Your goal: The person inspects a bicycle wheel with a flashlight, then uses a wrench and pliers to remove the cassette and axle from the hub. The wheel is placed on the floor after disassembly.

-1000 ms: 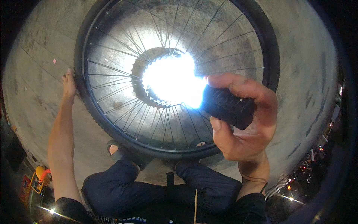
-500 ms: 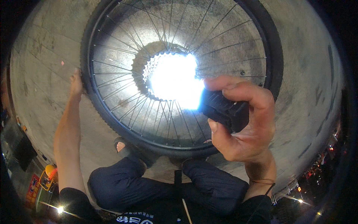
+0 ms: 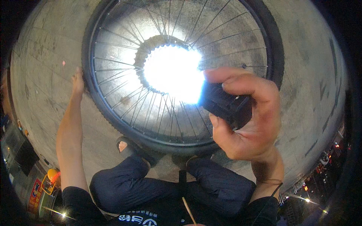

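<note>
Shone a black lamp [image 3: 222, 101] on a bicycle wheel [image 3: 158, 144]

Held the lamp right of the frame's centre in the right hand [image 3: 264, 122], with fingers curled over the top and thumb pressed beneath, parted no wider than its body. Pointed the glowing end left toward the sprockets [image 3: 166, 67], nearly whited out by glare. Wore a black shirt [image 3: 117, 216] with white printing at the bottom edge of the frame, behind a thin pale stick [image 3: 188, 211], and dark trousers [image 3: 124, 188] over bent knees just above. Faced the wheel across the upper middle of the frame, over grey ground [image 3: 41, 86]. Had the left hand [image 3: 77, 83] at the left side of the frame, seen edge-on and seemingly touching the tyre [image 3: 87, 56]; could not tell how far open. Saw, farther off at lower left, a red sign [image 3: 36, 194] with yellow writing, too small to read, and at lower right scattered lights [image 3: 307, 200] in darkness.
</note>
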`<state>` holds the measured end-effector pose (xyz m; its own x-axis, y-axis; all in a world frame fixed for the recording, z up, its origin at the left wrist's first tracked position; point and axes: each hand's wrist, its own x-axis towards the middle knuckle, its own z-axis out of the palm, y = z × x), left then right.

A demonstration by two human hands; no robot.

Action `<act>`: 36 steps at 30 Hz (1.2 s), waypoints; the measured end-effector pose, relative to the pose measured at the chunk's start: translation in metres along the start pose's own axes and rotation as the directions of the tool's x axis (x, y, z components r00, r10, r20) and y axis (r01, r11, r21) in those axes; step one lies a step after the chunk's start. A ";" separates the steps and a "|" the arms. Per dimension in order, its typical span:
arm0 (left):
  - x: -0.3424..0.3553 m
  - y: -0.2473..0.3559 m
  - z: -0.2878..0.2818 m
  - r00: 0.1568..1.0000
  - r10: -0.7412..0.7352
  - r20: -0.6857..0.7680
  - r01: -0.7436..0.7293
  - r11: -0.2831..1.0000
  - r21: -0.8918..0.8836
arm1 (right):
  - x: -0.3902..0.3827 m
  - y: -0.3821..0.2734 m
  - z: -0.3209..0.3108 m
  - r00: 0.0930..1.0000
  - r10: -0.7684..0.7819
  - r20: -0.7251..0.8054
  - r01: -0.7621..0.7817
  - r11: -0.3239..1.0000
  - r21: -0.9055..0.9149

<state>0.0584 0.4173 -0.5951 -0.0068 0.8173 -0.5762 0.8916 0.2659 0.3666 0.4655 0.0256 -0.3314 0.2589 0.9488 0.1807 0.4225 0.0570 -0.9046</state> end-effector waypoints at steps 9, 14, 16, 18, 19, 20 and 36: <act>-0.016 0.012 0.003 1.000 0.020 -0.014 -0.020 0.999 -0.028 | -0.004 -0.025 0.012 0.999 0.023 -0.032 -0.026 0.996 -0.087; -0.029 0.024 0.001 0.997 0.028 0.075 -0.021 0.996 -0.089 | -0.008 -0.037 0.021 0.994 0.061 -0.089 -0.063 0.998 -0.019; -0.028 0.022 0.001 0.998 0.027 0.056 -0.021 0.995 -0.102 | -0.008 -0.040 0.023 0.994 0.047 -0.098 -0.049 0.999 -0.022; -0.025 0.019 0.002 0.999 0.026 0.042 -0.022 0.993 -0.114 | -0.007 -0.043 0.025 0.994 0.035 -0.106 -0.039 0.999 -0.034; -0.022 0.017 0.003 0.999 0.025 0.035 -0.021 0.993 -0.119 | -0.006 -0.043 0.027 0.993 0.030 -0.114 -0.033 0.999 -0.025; -0.015 0.011 0.003 0.998 0.064 0.019 -0.063 0.995 -0.072 | -0.006 -0.043 0.030 0.991 0.025 -0.131 -0.024 1.000 0.011; -0.011 0.006 0.010 0.986 0.149 -0.079 -0.145 0.988 0.050 | -0.003 -0.062 0.041 0.984 0.007 -0.177 -0.007 1.000 0.006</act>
<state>0.0683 0.4042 -0.5942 0.0904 0.8854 -0.4560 0.9045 0.1186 0.4096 0.4024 0.0316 -0.2918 0.4117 0.8793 0.2394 0.4157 0.0526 -0.9080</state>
